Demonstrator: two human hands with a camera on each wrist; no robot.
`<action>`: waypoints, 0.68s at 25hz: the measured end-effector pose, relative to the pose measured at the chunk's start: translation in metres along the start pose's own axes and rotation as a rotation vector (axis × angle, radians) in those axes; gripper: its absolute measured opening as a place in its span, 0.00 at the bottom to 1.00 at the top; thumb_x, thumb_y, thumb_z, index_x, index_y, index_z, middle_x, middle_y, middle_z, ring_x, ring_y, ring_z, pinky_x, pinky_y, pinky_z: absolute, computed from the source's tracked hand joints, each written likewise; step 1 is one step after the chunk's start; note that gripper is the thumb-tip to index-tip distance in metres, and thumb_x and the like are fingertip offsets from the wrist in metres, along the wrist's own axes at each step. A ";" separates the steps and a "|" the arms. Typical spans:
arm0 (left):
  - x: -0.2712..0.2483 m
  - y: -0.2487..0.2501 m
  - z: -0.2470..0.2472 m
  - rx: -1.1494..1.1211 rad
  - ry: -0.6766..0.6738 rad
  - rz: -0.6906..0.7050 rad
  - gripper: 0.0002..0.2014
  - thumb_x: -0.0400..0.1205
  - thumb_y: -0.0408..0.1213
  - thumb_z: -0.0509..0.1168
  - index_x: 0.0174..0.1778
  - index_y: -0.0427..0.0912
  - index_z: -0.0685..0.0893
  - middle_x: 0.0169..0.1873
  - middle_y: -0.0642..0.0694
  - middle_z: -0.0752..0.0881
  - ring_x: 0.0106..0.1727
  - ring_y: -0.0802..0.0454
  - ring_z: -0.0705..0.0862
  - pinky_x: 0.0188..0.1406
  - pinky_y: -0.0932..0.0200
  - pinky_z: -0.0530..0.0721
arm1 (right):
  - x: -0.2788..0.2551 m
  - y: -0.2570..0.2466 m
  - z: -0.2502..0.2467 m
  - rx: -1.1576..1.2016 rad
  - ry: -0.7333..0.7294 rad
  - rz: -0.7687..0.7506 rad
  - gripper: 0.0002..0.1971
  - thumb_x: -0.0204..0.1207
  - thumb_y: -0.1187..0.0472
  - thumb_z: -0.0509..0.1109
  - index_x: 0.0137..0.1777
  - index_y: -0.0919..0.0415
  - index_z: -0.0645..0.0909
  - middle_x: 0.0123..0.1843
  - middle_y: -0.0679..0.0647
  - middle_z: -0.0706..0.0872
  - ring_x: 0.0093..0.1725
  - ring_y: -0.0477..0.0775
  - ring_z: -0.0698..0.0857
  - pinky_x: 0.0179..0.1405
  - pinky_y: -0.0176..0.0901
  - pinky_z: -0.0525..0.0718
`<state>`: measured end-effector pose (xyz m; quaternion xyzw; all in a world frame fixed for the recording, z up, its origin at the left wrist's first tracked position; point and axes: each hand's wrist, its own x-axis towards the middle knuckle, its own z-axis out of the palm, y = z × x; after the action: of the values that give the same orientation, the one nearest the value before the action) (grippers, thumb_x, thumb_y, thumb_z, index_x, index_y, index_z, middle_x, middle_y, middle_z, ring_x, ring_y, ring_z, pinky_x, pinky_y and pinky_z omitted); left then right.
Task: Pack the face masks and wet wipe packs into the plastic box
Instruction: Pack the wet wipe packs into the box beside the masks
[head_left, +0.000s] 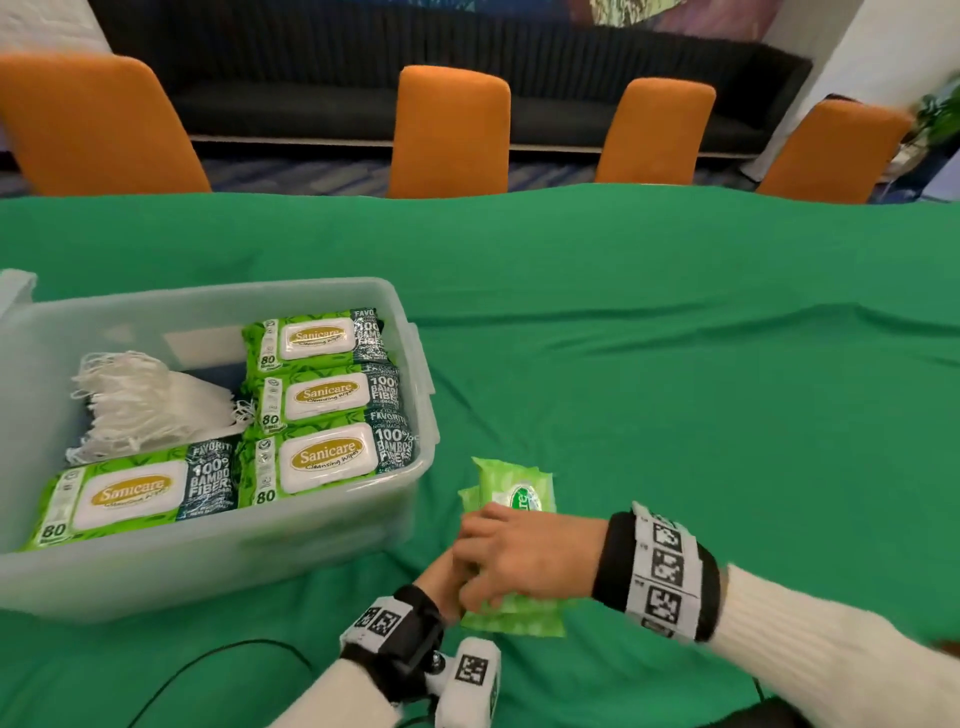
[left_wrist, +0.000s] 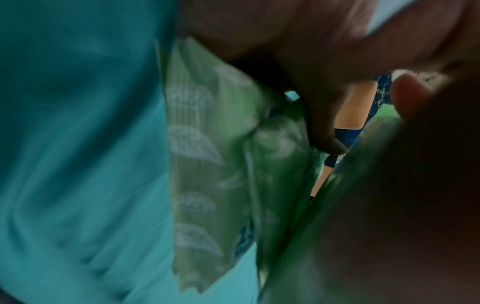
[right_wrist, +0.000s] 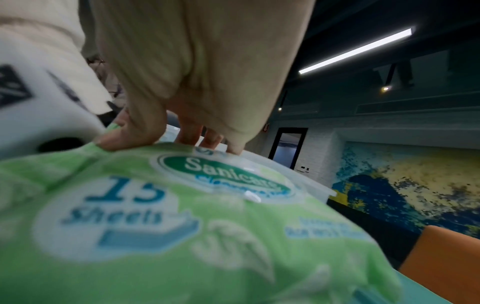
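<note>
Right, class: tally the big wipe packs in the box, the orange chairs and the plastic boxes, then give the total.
Big wipe packs: 4
Orange chairs: 4
Plastic boxes: 1
Total: 9

Both hands (head_left: 498, 561) curled, overlapping

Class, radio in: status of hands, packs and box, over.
Both hands, left hand and right hand, gripping small wipe packs on the table. Plastic box holds four large packs and masks. Path clear.
</note>
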<state>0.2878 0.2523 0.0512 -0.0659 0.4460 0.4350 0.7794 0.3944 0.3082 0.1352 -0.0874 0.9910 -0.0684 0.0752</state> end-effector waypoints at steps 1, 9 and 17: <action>0.000 -0.003 -0.006 -0.005 -0.029 -0.003 0.16 0.76 0.16 0.61 0.31 0.41 0.71 0.27 0.48 0.78 0.17 0.71 0.78 0.22 0.74 0.77 | -0.001 -0.006 0.011 0.002 -0.010 -0.020 0.12 0.72 0.58 0.60 0.46 0.53 0.86 0.46 0.56 0.83 0.52 0.61 0.79 0.59 0.55 0.76; -0.012 -0.007 -0.004 0.182 -0.043 0.199 0.16 0.85 0.44 0.56 0.61 0.40 0.82 0.54 0.39 0.88 0.49 0.47 0.88 0.42 0.55 0.88 | -0.033 -0.029 0.036 -0.303 0.249 0.455 0.31 0.69 0.45 0.65 0.74 0.45 0.67 0.79 0.59 0.63 0.79 0.63 0.60 0.79 0.61 0.59; -0.013 -0.002 0.007 0.369 -0.130 0.195 0.27 0.72 0.49 0.66 0.64 0.36 0.83 0.53 0.35 0.89 0.51 0.41 0.90 0.45 0.50 0.89 | -0.051 -0.030 0.067 1.436 0.792 1.219 0.47 0.53 0.23 0.70 0.71 0.45 0.68 0.65 0.44 0.83 0.63 0.46 0.84 0.68 0.59 0.78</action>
<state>0.2910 0.2468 0.0645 0.1495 0.4710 0.4227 0.7597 0.4595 0.2802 0.0810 0.5262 0.5458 -0.6203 -0.2012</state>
